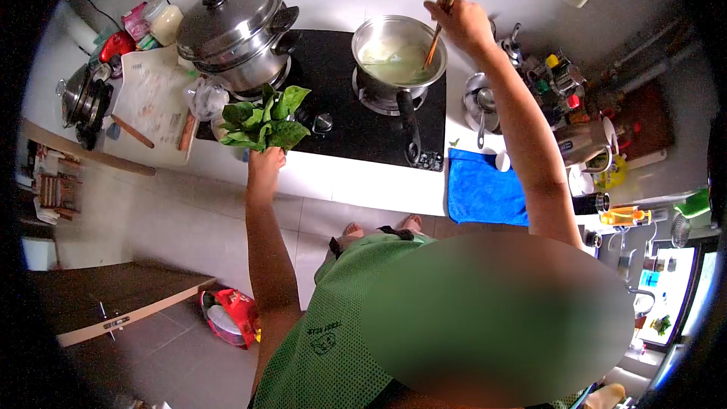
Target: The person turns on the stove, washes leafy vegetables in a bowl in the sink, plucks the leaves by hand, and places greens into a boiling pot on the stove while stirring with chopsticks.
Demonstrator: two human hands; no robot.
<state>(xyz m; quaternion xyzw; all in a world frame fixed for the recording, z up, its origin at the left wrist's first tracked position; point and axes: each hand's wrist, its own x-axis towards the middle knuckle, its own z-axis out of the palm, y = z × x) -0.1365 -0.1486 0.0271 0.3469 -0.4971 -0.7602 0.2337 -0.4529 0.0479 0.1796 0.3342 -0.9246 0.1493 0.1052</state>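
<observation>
A bunch of leafy greens is in my left hand, held at the front edge of the black stove, left of the middle. My right hand is closed around chopsticks, whose lower ends reach into a steel pan on the right burner. Cloudy pale liquid with some light green pieces shows inside the pan. The pan's black handle points toward the counter's front edge.
A large lidded steamer pot stands on the left burner. Left of it lies a cutting board with a wooden-handled tool. A blue cloth lies right of the stove, near steel ladles and bottles. An open cabinet door is at lower left.
</observation>
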